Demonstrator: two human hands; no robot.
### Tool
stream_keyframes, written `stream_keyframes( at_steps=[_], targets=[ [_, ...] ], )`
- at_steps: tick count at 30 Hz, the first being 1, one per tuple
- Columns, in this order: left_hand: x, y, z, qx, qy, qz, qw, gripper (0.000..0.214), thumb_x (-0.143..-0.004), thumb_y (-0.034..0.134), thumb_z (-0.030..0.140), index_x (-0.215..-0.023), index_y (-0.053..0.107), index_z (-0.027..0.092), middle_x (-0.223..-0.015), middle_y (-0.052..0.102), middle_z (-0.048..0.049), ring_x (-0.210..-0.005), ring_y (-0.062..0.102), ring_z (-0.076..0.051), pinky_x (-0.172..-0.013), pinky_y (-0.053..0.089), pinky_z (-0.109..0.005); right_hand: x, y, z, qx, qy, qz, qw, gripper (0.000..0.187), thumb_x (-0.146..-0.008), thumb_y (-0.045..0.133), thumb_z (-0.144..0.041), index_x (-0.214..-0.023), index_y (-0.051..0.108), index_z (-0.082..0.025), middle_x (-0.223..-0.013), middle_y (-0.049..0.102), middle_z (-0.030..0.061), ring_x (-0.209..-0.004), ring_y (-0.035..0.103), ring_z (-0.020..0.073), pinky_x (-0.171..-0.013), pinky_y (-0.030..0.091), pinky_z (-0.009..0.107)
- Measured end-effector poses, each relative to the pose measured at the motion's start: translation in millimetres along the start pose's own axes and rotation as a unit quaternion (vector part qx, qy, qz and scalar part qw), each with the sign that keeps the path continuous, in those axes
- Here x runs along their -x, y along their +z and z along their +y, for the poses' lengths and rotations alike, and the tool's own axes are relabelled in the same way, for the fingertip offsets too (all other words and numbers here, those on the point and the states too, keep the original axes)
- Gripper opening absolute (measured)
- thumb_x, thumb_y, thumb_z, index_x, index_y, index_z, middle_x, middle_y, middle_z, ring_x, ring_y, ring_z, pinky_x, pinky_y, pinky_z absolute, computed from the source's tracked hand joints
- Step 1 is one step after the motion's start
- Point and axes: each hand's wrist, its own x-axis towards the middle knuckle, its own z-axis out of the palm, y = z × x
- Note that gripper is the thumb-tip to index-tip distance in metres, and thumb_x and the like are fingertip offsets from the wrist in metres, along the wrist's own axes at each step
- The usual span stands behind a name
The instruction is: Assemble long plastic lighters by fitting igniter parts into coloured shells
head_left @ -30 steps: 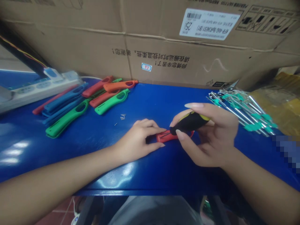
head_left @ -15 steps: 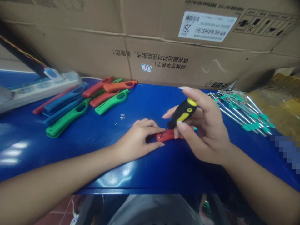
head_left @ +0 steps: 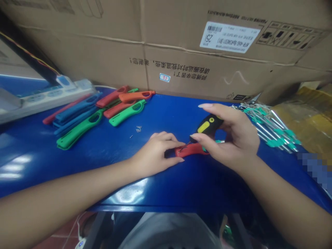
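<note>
A red plastic handle (head_left: 191, 149) lies on the blue table (head_left: 103, 155) in front of me. My left hand (head_left: 155, 152) pinches its left end between thumb and fingers and holds it down. My right hand (head_left: 230, 136) is closed round a black and yellow screwdriver (head_left: 206, 127). The screwdriver's thin tip rests on the red handle near my left fingertips. A green part shows just behind the red handle, partly hidden by my right hand.
Several green, red, orange and blue plastic handles (head_left: 98, 110) lie at the back left. A few tiny screws (head_left: 138, 129) lie mid-table. A heap of metal rods with green parts (head_left: 269, 126) sits at the right. A power strip (head_left: 44, 98) and a cardboard box (head_left: 181, 48) stand behind.
My right hand tilted the screwdriver up, then lowered it again with the tip kept on the red handle. My left hand stayed on the handle. The view shifted slightly.
</note>
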Motion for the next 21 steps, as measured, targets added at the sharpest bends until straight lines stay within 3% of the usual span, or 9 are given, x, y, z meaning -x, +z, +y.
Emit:
stream_keyframes(
  at_steps=[2, 6, 8, 11, 13, 17, 19, 21],
  targets=[
    [0, 0.3, 0, -0.003, 0.0, 0.001, 1.0, 0.037, -0.089, 0.078, 0.037, -0.123, 0.071, 0.025, -0.113, 0.071, -0.0053, -0.107, 0.063, -0.025, -0.096, 0.043, -0.043, -2, -1, 1, 0.024, -0.021, -0.009, 0.999, 0.056, -0.086, 0.078, -0.025, -0.139, 0.061, -0.033, -0.122, 0.073, 0.005, -0.081, 0.073, 0.0204, -0.061, 0.064, 0.031],
    [-2, 0.0, 1, -0.015, 0.006, 0.0, 1.0, 0.033, -0.09, 0.077, 0.04, -0.118, 0.073, 0.024, -0.109, 0.07, -0.0046, -0.103, 0.062, -0.024, -0.094, 0.042, -0.042, -14, -10, -2, -0.078, 0.069, -0.146, 0.984, 0.052, -0.101, 0.055, -0.019, -0.151, 0.047, -0.03, -0.133, 0.068, 0.0055, -0.073, 0.071, 0.013, -0.062, 0.064, 0.028],
    [-2, 0.1, 3, -0.026, 0.012, -0.002, 1.0, 0.029, -0.09, 0.076, 0.041, -0.114, 0.075, 0.025, -0.107, 0.07, -0.0045, -0.102, 0.062, -0.024, -0.093, 0.043, -0.041, -22, -16, -4, -0.049, 0.032, -0.17, 0.984, 0.045, -0.098, 0.062, -0.022, -0.142, 0.056, -0.028, -0.123, 0.073, 0.0039, -0.073, 0.073, 0.0134, -0.063, 0.063, 0.026],
    [-5, 1.1, 6, -0.045, 0.018, -0.004, 0.999, 0.027, -0.091, 0.075, 0.038, -0.114, 0.076, 0.025, -0.105, 0.069, -0.0055, -0.102, 0.061, -0.026, -0.09, 0.044, -0.042, -30, -21, -6, 0.07, -0.088, -0.139, 0.984, 0.031, -0.09, 0.076, -0.032, -0.12, 0.07, -0.027, -0.104, 0.079, 0.0027, -0.081, 0.076, 0.0193, -0.07, 0.063, 0.028],
    [-9, 2.2, 8, -0.054, 0.019, -0.006, 0.998, 0.028, -0.09, 0.076, 0.035, -0.115, 0.076, 0.024, -0.106, 0.069, -0.0065, -0.101, 0.061, -0.027, -0.09, 0.045, -0.042, -33, -22, -7, 0.104, -0.115, -0.12, 0.98, 0.026, -0.094, 0.07, -0.032, -0.12, 0.07, -0.027, -0.103, 0.08, 0.0031, -0.085, 0.077, 0.0204, -0.074, 0.062, 0.029],
    [-23, 4.8, 13, -0.057, 0.02, -0.01, 0.998, 0.03, -0.086, 0.079, 0.032, -0.113, 0.077, 0.019, -0.101, 0.069, -0.0068, -0.098, 0.062, -0.026, -0.09, 0.049, -0.041, -34, -19, -1, 0.005, -0.006, -0.163, 0.987, 0.041, -0.101, 0.05, -0.021, -0.142, 0.056, -0.024, -0.119, 0.076, 0.0056, -0.078, 0.074, 0.014, -0.071, 0.06, 0.027],
    [-30, 6.8, 15, -0.055, 0.024, -0.013, 0.998, 0.03, -0.085, 0.081, 0.032, -0.112, 0.078, 0.019, -0.098, 0.069, -0.0057, -0.098, 0.063, -0.025, -0.091, 0.05, -0.04, -32, -17, 8, -0.022, 0.037, -0.149, 0.988, 0.036, -0.1, 0.056, -0.024, -0.136, 0.06, -0.023, -0.112, 0.075, 0.0042, -0.067, 0.069, 0.0116, -0.063, 0.057, 0.025],
    [-35, 9.6, 14, -0.054, 0.027, -0.01, 0.998, 0.029, -0.085, 0.081, 0.033, -0.111, 0.078, 0.02, -0.098, 0.07, -0.0055, -0.098, 0.063, -0.025, -0.092, 0.05, -0.04, -29, -16, 19, 0.038, 0.029, -0.079, 0.996, 0.029, -0.092, 0.071, -0.031, -0.119, 0.068, -0.022, -0.092, 0.074, 0.0002, -0.059, 0.063, 0.0115, -0.06, 0.053, 0.025]
  ],
)
